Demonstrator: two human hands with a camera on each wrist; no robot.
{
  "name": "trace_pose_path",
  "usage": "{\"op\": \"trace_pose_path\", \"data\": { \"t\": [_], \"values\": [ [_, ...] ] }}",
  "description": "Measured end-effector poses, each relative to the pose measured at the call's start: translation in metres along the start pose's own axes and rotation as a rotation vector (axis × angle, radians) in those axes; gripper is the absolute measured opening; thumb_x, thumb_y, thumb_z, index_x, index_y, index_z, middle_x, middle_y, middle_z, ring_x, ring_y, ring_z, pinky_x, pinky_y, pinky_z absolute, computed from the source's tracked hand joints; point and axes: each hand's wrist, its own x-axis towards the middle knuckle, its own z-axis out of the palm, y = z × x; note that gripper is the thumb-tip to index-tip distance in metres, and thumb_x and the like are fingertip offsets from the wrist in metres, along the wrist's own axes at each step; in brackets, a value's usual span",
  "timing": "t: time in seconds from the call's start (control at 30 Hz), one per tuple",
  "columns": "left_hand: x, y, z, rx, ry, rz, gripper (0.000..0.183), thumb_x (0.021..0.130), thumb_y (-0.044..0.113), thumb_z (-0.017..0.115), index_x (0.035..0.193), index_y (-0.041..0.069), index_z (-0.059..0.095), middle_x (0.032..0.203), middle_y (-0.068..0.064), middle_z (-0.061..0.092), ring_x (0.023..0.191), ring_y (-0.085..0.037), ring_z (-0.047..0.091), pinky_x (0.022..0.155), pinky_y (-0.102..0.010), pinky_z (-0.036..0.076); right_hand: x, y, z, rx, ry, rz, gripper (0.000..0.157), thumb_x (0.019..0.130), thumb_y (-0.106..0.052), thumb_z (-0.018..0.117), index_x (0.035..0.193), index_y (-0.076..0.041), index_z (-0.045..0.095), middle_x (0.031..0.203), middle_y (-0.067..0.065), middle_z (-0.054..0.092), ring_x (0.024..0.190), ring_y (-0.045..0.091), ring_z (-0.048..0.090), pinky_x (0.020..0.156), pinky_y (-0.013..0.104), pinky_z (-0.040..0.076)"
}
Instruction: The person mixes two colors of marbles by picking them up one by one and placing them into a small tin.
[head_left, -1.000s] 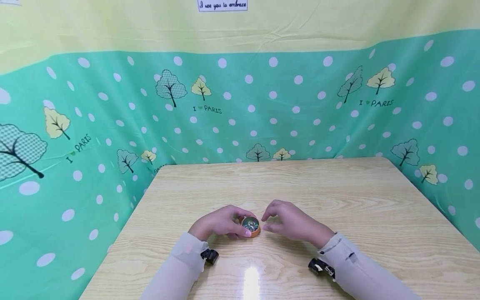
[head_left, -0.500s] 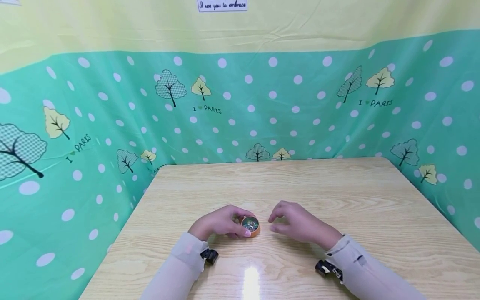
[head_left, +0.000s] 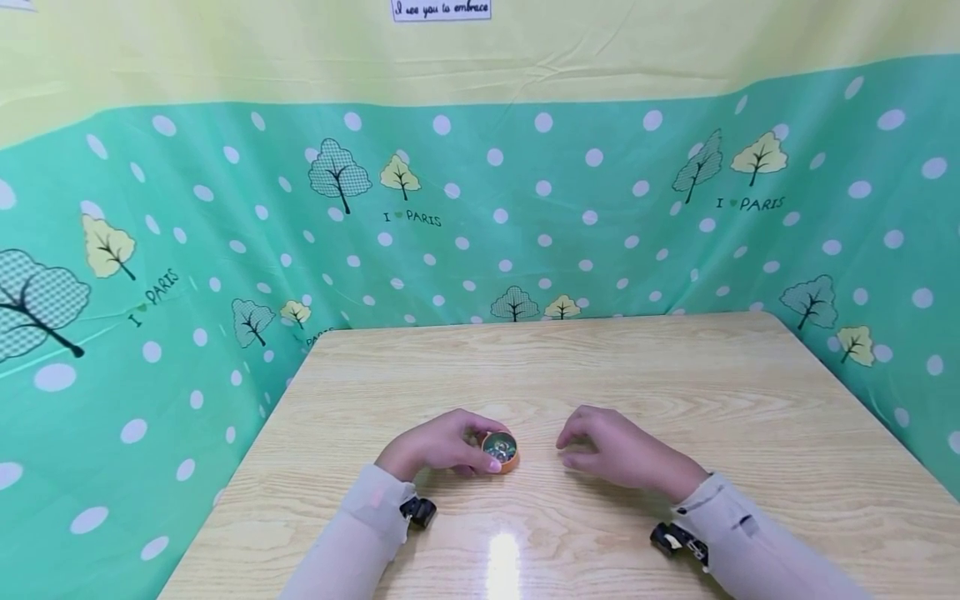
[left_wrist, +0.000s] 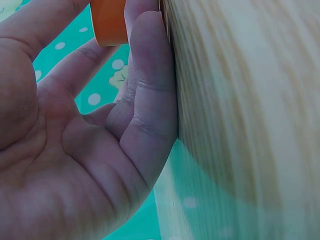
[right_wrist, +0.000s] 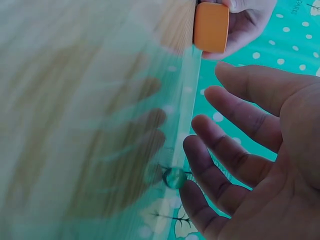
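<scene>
A small round orange container (head_left: 500, 452) stands on the wooden table, its top dark green with small multicoloured shapes. My left hand (head_left: 444, 443) grips its side between thumb and fingers, the thumb at the near rim. In the left wrist view, part of the orange wall (left_wrist: 110, 22) shows beyond the fingers. To the right of the container, and apart from it, my right hand (head_left: 617, 450) hovers low with loosely bent fingers. In the right wrist view, a clear greenish glass marble (right_wrist: 175, 177) lies on the table beside the little finger; the head view does not show it.
The pale wood-grain table (head_left: 540, 358) reaches back to a green polka-dot curtain (head_left: 480, 208) with printed trees, which also hangs along both sides. Black wrist cameras sit at the left cuff (head_left: 390, 500) and the right cuff (head_left: 712, 508).
My right hand has drawn away from the container, toward the right. The left hand and the container have stayed in place.
</scene>
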Motion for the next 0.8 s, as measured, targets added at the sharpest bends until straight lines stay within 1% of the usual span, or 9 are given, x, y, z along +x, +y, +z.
{"op": "trace_pose_path", "data": {
  "t": [0.17, 0.23, 0.33, 0.47, 0.6, 0.8],
  "values": [
    [0.000, 0.001, 0.000, -0.001, -0.002, 0.000, 0.042, 0.088, 0.026, 0.085, 0.127, 0.032, 0.072, 0.103, -0.001, 0.072, 0.074, -0.021, 0.070, 0.066, -0.036, 0.059, -0.005, 0.005, -0.005, 0.000, -0.008, 0.013, 0.017, 0.089, -0.021, 0.082, 0.105, -0.020, 0.077, 0.104, -0.010, 0.068, 0.092, 0.012, 0.062, 0.080, 0.030, 0.052],
    [0.000, 0.001, 0.000, -0.001, -0.002, 0.001, 0.042, 0.088, 0.026, 0.085, 0.127, 0.032, 0.072, 0.103, -0.001, 0.073, 0.073, -0.021, 0.070, 0.066, -0.035, 0.059, -0.006, 0.007, -0.007, -0.003, -0.008, 0.022, 0.019, 0.088, -0.020, 0.083, 0.106, -0.020, 0.077, 0.105, -0.009, 0.068, 0.093, 0.012, 0.062, 0.080, 0.030, 0.053],
    [0.000, 0.001, 0.000, 0.003, -0.002, 0.004, 0.041, 0.088, 0.027, 0.085, 0.127, 0.032, 0.072, 0.102, 0.000, 0.073, 0.073, -0.021, 0.070, 0.066, -0.035, 0.059, -0.007, 0.009, -0.010, -0.003, -0.018, 0.043, 0.024, 0.085, -0.019, 0.086, 0.107, -0.019, 0.076, 0.107, -0.008, 0.068, 0.097, 0.012, 0.063, 0.085, 0.033, 0.054],
    [0.001, 0.000, 0.000, 0.005, -0.005, 0.006, 0.042, 0.088, 0.027, 0.085, 0.128, 0.031, 0.072, 0.103, 0.000, 0.072, 0.073, -0.021, 0.070, 0.066, -0.035, 0.059, -0.009, 0.011, -0.014, 0.025, -0.050, 0.068, 0.030, 0.080, -0.016, 0.088, 0.107, -0.018, 0.076, 0.109, -0.006, 0.067, 0.100, 0.014, 0.062, 0.088, 0.037, 0.054],
    [0.001, 0.000, 0.000, 0.001, -0.006, 0.005, 0.042, 0.088, 0.028, 0.085, 0.128, 0.031, 0.072, 0.103, 0.000, 0.072, 0.073, -0.020, 0.070, 0.066, -0.035, 0.059, -0.011, 0.013, -0.017, 0.045, -0.069, 0.076, 0.033, 0.077, -0.012, 0.089, 0.106, -0.018, 0.076, 0.109, -0.004, 0.066, 0.101, 0.017, 0.061, 0.090, 0.039, 0.053],
    [0.001, -0.001, 0.000, -0.002, -0.009, 0.009, 0.043, 0.088, 0.026, 0.084, 0.129, 0.029, 0.072, 0.103, -0.001, 0.072, 0.072, -0.020, 0.070, 0.065, -0.034, 0.059, -0.011, 0.021, -0.021, 0.047, -0.089, 0.098, 0.034, 0.076, -0.009, 0.088, 0.106, -0.019, 0.076, 0.107, -0.005, 0.064, 0.101, 0.016, 0.061, 0.088, 0.036, 0.052]
  ]
}}
